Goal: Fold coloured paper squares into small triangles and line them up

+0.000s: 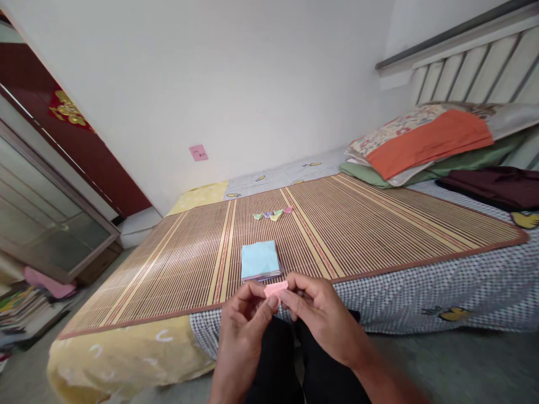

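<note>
Between my two hands is a small folded piece of pink paper [275, 288], held above the near edge of the bed. My left hand [243, 331] pinches its left side between thumb and fingers. On the right side, my right hand [320, 314] grips it the same way, the thumb lying on its front. Just beyond my fingers lies a stack of square paper [260, 259] with a light blue sheet on top. Farther back, several small folded paper pieces [273, 214] in green, blue, yellow and pink sit in a row.
A striped bamboo mat [177, 269] covers the bed over a patterned sheet [421, 297]. Pillows [433, 140] and a dark maroon cloth [492, 186] lie at the right. A pink note [198, 152] is on the wall. A glass-fronted cabinet [54, 207] stands left.
</note>
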Motion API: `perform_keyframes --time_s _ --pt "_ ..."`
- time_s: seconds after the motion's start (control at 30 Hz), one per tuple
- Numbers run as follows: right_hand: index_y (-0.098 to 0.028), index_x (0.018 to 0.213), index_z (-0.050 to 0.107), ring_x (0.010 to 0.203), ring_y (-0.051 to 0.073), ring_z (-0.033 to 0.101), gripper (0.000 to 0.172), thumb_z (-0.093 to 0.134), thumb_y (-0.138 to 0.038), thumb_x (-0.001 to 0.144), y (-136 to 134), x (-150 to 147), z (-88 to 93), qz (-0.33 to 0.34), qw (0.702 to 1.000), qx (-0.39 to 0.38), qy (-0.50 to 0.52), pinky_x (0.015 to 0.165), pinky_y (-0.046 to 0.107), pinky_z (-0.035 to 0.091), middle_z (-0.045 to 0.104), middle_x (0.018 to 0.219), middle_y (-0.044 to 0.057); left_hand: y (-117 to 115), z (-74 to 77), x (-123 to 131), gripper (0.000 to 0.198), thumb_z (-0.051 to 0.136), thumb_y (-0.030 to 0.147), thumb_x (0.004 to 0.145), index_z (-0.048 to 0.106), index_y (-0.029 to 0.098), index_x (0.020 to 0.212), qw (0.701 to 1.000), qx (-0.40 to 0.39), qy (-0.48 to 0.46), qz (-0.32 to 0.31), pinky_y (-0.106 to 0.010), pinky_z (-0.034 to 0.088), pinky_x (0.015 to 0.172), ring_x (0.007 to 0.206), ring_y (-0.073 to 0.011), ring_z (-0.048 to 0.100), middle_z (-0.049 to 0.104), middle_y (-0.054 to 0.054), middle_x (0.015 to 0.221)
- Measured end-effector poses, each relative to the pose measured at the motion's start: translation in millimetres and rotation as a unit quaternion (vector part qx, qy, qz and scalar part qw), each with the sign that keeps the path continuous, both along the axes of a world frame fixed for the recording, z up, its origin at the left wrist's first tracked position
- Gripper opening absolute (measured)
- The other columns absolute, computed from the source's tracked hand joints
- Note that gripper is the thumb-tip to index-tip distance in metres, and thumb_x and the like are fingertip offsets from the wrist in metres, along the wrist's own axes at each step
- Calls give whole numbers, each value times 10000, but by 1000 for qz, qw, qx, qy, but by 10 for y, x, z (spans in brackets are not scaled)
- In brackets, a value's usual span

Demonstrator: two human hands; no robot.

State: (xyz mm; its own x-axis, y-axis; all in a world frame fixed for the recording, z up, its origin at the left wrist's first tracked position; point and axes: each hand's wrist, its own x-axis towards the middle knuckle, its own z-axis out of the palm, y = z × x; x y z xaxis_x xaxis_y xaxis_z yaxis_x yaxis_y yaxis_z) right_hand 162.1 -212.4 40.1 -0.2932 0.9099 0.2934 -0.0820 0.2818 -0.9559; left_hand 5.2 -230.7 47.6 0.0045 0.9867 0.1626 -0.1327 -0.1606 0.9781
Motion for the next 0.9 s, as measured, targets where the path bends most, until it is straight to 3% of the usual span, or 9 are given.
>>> perform_keyframes --time_s 0.13,0.37,0.47,0.57,0.73,0.9 --pt "-188 772 587 643 113 446 271 546 -305 1013 -68 -42 37 -50 996 78 1 601 245 358 493 694 -39 -41 36 1 171 742 304 881 659 175 805 999 31 39 -3 -278 495 791 811 -164 617 675 -19 816" --pt "-182 801 612 612 110 466 272 587 -367 998 -62 -73 -35 -35 997 1 71 581 236 392 509 677 -38 -51 65 44 146 741 333 883 687 201 913 998 33 52 -9 -256 491 755 799 -155 615 686 -11 845" --pt "-184 872 649 665 121 526 217 626 -372 978 -43 -36 -30 -20 996 -21 79 620 235 433 592 749 -15 -54 107 -4 166 736 349 886 706 187 861 997 21 72 -1 -224 469 691 727 -131 581 666 -4 771" --pt "-192 933 685 698 127 562 164 634 -343 972 -38 10 0 -31 997 -14 66 650 237 458 639 795 -3 -64 153 -52 210 751 362 870 700 173 793 995 -1 94 -12 -211 441 645 682 -120 538 625 4 704" --pt "-183 827 668 643 126 543 231 605 -334 990 -78 -12 25 -66 997 35 26 614 242 445 599 700 -16 -86 168 -22 248 764 379 854 682 173 741 996 3 88 8 -211 418 609 642 -114 493 581 15 656" --pt "-193 824 647 662 139 596 232 606 -343 997 -109 -67 11 -97 993 55 33 622 247 470 645 728 -6 -86 116 -2 181 730 362 892 723 183 870 998 -3 64 -5 -226 456 669 696 -130 562 650 -5 732"
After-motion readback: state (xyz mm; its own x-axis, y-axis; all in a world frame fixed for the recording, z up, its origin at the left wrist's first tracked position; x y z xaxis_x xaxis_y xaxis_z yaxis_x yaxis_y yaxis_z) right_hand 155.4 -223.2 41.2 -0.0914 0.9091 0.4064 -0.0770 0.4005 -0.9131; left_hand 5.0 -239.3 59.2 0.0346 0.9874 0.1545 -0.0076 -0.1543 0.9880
